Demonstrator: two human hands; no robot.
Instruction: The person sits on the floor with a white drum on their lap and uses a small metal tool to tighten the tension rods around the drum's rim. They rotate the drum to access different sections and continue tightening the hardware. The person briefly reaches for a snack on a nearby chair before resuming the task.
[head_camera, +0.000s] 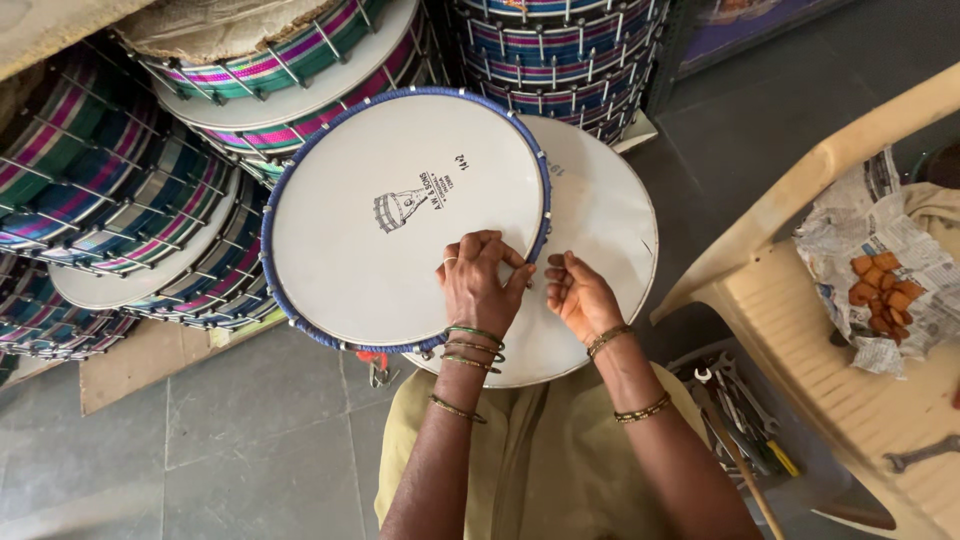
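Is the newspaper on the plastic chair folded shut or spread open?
Spread open. The crumpled newspaper lies unfolded on the chair seat, with a heap of orange-brown snack pieces uncovered on top of it.

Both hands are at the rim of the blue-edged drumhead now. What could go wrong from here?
1. The blue-edged drumhead lies loose on a plain drumhead; pulling at the rim may slide it off.
2. The left hand presses on the skin while the right hand works the edge, so the skin could crease or mark.
3. Spanners lie by the person's knee; a slipping drumhead might land on them.
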